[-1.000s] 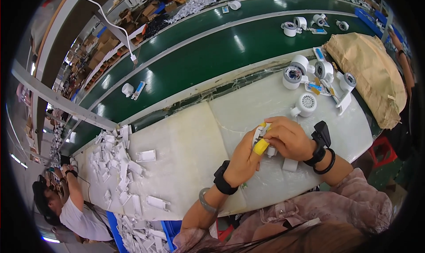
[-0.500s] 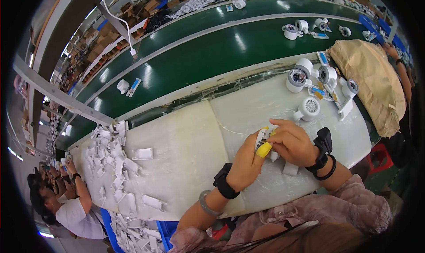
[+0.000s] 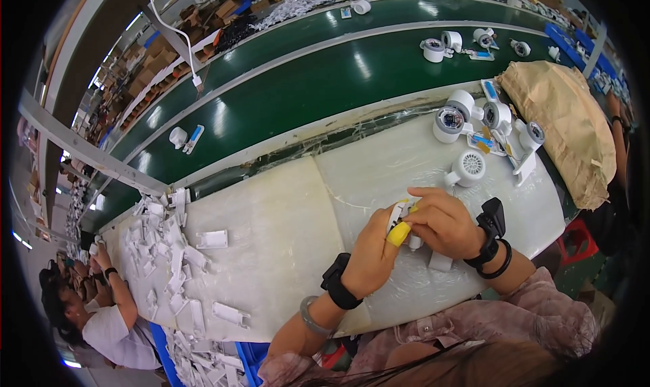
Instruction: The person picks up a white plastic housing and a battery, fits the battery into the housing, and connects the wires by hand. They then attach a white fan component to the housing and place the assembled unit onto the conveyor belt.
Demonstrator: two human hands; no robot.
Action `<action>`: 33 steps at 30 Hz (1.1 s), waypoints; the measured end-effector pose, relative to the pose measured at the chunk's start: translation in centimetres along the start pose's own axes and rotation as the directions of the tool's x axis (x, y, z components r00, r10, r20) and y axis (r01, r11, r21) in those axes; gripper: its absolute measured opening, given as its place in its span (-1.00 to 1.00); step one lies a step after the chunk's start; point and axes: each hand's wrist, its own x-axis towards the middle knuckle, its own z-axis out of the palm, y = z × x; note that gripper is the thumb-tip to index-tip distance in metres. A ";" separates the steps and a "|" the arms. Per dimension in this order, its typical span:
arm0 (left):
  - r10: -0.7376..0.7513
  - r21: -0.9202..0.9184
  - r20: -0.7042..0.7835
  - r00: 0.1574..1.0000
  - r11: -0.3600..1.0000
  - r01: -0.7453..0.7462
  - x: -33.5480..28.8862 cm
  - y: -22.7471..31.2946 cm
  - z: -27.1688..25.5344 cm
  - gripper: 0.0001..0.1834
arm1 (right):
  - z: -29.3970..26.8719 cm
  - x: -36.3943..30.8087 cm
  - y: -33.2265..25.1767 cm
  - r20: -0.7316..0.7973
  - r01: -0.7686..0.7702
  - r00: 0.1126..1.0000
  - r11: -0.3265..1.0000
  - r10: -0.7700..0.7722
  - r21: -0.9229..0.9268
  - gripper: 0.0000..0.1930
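My left hand [image 3: 372, 255], with yellow covers on the thumb and a fingertip, is closed on a small white plastic piece [image 3: 398, 213]. The fingers of my right hand [image 3: 443, 223] are bent and pressed against that same piece from the other side. Much of it is hidden by the fingers. Under my right wrist a white block-like part [image 3: 440, 261] shows on the table. Just beyond the hands lies a white round fan head [image 3: 468, 168] with a slotted grille. Farther back right is a cluster of white fan units [image 3: 449, 122] with blue strips and exposed wiring.
Many white plastic shells [image 3: 177, 258] are heaped on the plastic-covered table [image 3: 271, 231] at left, some in a blue bin [image 3: 249, 360]. A green conveyor belt [image 3: 284, 89] runs behind, carrying fan units. A brown paper bag [image 3: 562, 126] stands right. A co-worker [image 3: 112, 326] sits at left.
The view has shifted slightly. Both hands stay together on the white piece, with only small finger movements.
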 end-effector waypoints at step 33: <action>0.208 0.177 -0.015 0.978 0.963 -0.203 -0.1 0.5 -0.2 -0.41 | -0.9 0.5 0.6 -0.045 0.181 0.983 0.981 -0.178 0.066 -0.77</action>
